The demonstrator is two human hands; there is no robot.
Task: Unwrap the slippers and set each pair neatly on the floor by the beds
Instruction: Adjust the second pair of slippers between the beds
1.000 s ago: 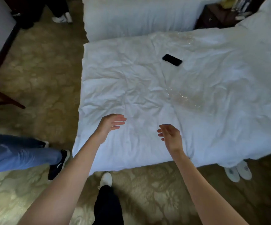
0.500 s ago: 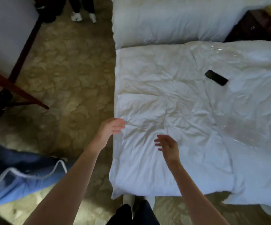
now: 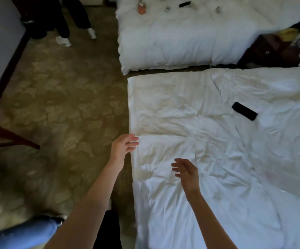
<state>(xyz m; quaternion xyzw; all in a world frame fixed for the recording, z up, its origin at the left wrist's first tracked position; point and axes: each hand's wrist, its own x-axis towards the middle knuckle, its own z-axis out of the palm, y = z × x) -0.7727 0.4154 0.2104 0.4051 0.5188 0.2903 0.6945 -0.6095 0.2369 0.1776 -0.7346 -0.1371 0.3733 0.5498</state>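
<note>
No slippers show in the head view. My left hand [image 3: 123, 146] hovers at the left edge of the near bed [image 3: 208, 186], fingers apart and holding nothing. My right hand [image 3: 186, 170] hangs over the rumpled white duvet, also spread and empty. Clear plastic wrapping [image 3: 264, 169] lies flat on the duvet to the right, faint and shiny. A second white bed [image 3: 181, 38] stands beyond, separated by a narrow gap.
A black phone [image 3: 244, 111] lies on the near bed. A small orange bottle [image 3: 141, 8] and other small items sit on the far bed. A dark nightstand [image 3: 278, 49] is at right. Patterned carpet [image 3: 64, 105] stretches left. Another person's jeans leg [image 3: 20, 234] and a standing person's legs [image 3: 70, 20] are nearby.
The view has swung left and forward: the bed's left edge now sits mid-frame and the far bed's top has come into sight. The white slippers on the floor have left the frame. Both hands stay empty.
</note>
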